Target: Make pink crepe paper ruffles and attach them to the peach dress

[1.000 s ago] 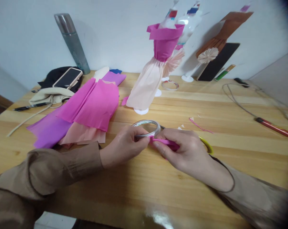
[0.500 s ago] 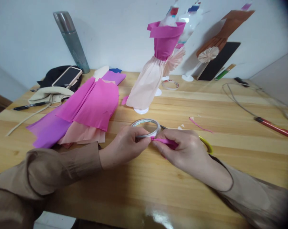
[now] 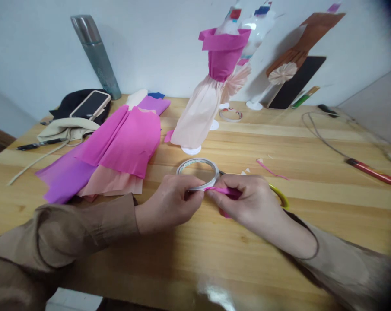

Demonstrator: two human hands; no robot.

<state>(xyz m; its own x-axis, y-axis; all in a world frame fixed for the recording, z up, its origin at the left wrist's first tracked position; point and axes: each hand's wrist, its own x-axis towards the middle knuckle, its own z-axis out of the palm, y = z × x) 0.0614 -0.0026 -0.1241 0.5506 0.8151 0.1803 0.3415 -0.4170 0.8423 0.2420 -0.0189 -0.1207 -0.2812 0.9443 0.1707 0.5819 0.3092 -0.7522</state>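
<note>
Between thumb and fingers, my left hand (image 3: 174,201) pinches the near rim of a white roll of tape (image 3: 213,166), which is tilted toward me. My right hand (image 3: 247,196) is closed on a gathered strip of magenta paper (image 3: 226,191). The strip's left tip touches the tape roll's near edge, close to my left fingertips. Part of the strip is hidden inside my right hand, and a bit shows below the fingers. Behind that hand lies a yellow-handled tool (image 3: 281,195), mostly covered.
Magenta, purple and peach paper sheets (image 3: 130,142) lie left. A doll-like form in a paper dress (image 3: 198,114) stands ahead, with a second tape ring (image 3: 230,114) behind. A steel-topped bottle (image 3: 100,60) and phone (image 3: 90,103) are back left; a red-handled corded tool (image 3: 373,172) lies right.
The tape roll has tilted slightly, showing its ring more fully. The magenta strip's tip lies a little lower against its edge. Both hands keep nearly the same place.
</note>
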